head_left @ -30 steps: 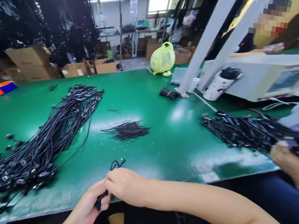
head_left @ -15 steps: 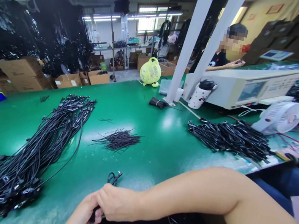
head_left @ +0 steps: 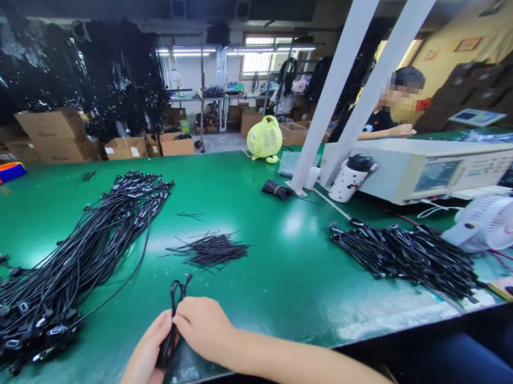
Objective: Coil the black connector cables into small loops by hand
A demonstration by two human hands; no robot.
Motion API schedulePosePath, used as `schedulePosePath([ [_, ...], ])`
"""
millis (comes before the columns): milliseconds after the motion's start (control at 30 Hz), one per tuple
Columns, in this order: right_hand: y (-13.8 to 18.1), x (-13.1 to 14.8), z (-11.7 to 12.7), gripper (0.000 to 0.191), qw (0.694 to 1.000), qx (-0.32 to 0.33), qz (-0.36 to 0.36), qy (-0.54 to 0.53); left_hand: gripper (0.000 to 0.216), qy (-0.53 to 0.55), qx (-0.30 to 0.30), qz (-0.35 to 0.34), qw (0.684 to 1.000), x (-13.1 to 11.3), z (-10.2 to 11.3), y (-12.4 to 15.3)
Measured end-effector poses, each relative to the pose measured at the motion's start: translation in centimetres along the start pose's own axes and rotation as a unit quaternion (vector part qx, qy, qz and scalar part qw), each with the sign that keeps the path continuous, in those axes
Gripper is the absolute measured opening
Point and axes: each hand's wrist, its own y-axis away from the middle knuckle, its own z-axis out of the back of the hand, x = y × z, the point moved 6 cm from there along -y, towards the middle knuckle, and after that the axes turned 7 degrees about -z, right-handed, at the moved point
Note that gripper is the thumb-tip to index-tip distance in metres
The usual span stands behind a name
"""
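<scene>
Now the folded cable [head_left: 168,341] stands nearly upright between the hands, where half a second ago it leaned over and the right hand hid most of it; more of its loop shows above the fingers, and the lower part lies visible along the left palm. That suggests its folds are gathered and the hold is being adjusted. The left hand [head_left: 146,361] curls round the lower part, thumb in front, while the right hand [head_left: 202,328] is narrowed to a pinch at the middle; whether it also grips a strip, I cannot tell. Both are above the near edge of the green desk [head_left: 269,287].

Just beyond lies a heap of thin black strips [head_left: 211,249]. To the left spreads a large pile of long cables [head_left: 97,250], one of them bowing out toward the strips, a likely snag for a reaching arm. Folded cables [head_left: 404,254] are heaped at right, beside a white fan [head_left: 489,223]. Farther back, white posts [head_left: 337,87], a spotted bottle [head_left: 352,179] and a boxy instrument [head_left: 428,176] partly screen a co-worker [head_left: 381,121].
</scene>
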Motion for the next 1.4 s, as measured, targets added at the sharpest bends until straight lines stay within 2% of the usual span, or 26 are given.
schedulePosePath([
  [33,-0.1,-0.3,0.3,0.034,0.996,-0.006,-0.024,-0.089,0.023,-0.005,0.034,-0.031,0.999,-0.5,-0.1,-0.3],
  [100,-0.1,-0.9,0.3,0.029,0.961,0.027,-0.078,-0.265,0.033,-0.052,0.085,-0.129,0.987,-1.7,0.1,-0.5],
  [133,-0.1,-1.2,0.1,0.026,0.932,0.06,-0.108,-0.34,0.031,-0.097,0.103,-0.188,0.972,-2.3,0.2,-0.5],
  [200,0.0,-1.8,-0.1,0.022,0.883,0.1,-0.158,-0.431,0.019,-0.226,0.149,-0.287,0.919,-3.0,0.2,0.0],
  [233,0.1,-2.0,0.0,0.021,0.875,0.098,-0.168,-0.443,0.02,-0.29,0.178,-0.317,0.885,-3.0,0.1,0.2],
  [300,0.4,-2.0,0.6,0.021,0.9,0.055,-0.136,-0.411,0.027,-0.378,0.226,-0.317,0.84,-2.3,-0.1,0.2],
  [333,0.6,-1.5,0.8,0.021,0.921,0.041,-0.1,-0.375,0.026,-0.388,0.234,-0.287,0.844,-2.0,-0.1,-0.1],
  [367,1.0,-0.8,0.7,0.021,0.94,0.044,-0.06,-0.334,0.026,-0.37,0.227,-0.241,0.868,-1.9,0.2,-0.4],
  [433,1.8,0.5,-0.1,0.018,0.961,0.092,0.003,-0.26,0.037,-0.294,0.2,-0.142,0.924,-1.9,0.5,-0.6],
  [467,2.0,0.8,-0.5,0.018,0.964,0.117,0.007,-0.239,0.043,-0.26,0.197,-0.118,0.938,-2.2,0.4,-0.4],
  [533,1.9,0.2,-0.6,0.018,0.962,0.129,-0.031,-0.237,0.044,-0.256,0.231,-0.139,0.928,-3.3,-0.4,0.7],
  [633,0.5,-1.8,0.9,0.023,0.971,0.036,-0.076,-0.224,0.039,-0.326,0.281,-0.244,0.869,-4.0,-1.6,2.5],
  [667,0.1,-2.2,1.5,0.026,0.979,-0.002,-0.063,-0.194,0.036,-0.32,0.271,-0.248,0.873,-3.8,-1.6,2.6],
  [700,-0.2,-2.5,1.9,0.03,0.986,-0.034,-0.042,-0.158,0.038,-0.292,0.253,-0.229,0.894,-3.4,-1.4,2.6],
  [767,-0.3,-2.5,1.8,0.035,0.993,-0.061,0.0,-0.098,0.05,-0.198,0.243,-0.14,0.939,-2.1,-1.2,2.4],
  [833,0.3,-2.3,1.3,0.035,0.995,-0.07,0.021,-0.066,0.051,-0.137,0.268,-0.065,0.952,-1.2,-1.6,2.7],
  [967,1.8,-1.7,1.2,0.036,0.992,-0.113,0.03,-0.044,0.055,-0.204,0.232,-0.13,0.942,-1.7,-1.4,2.2],
  [1067,1.9,-1.9,1.1,0.037,0.989,-0.099,0.026,-0.103,0.057,-0.212,0.248,-0.128,0.937,-0.8,-1.0,1.5],
  [1133,1.6,-2.6,0.2,0.038,0.972,-0.039,-0.015,-0.231,0.052,-0.279,0.251,-0.171,0.911,-0.7,-0.6,1.2],
  [1167,1.4,-3.0,-0.6,0.039,0.946,0.012,-0.049,-0.32,0.045,-0.33,0.245,-0.227,0.883,-1.0,-0.5,1.2],
  [1233,1.4,-3.3,-2.6,0.044,0.852,0.126,-0.112,-0.495,0.034,-0.43,0.234,-0.368,0.791,-2.2,-0.7,1.8],
  [1267,1.5,-3.3,-3.3,0.048,0.802,0.168,-0.129,-0.558,0.033,-0.46,0.24,-0.422,0.743,-2.5,-1.0,2.2],
  [1300,1.6,-3.2,-3.7,0.052,0.767,0.194,-0.133,-0.597,0.034,-0.472,0.255,-0.453,0.712,-2.6,-1.3,2.5],
  [1333,1.6,-3.2,-3.7,0.055,0.758,0.197,-0.125,-0.609,0.036,-0.473,0.269,-0.457,0.704,-2.6,-1.5,2.7],
  [1367,1.6,-3.3,-3.5,0.054,0.779,0.173,-0.109,-0.593,0.039,-0.464,0.283,-0.436,0.717,-2.4,-1.7,2.6],
  [1400,1.5,-3.5,-2.9,0.053,0.824,0.121,-0.089,-0.547,0.042,-0.449,0.29,-0.399,0.745,-2.2,-1.8,2.4],
])
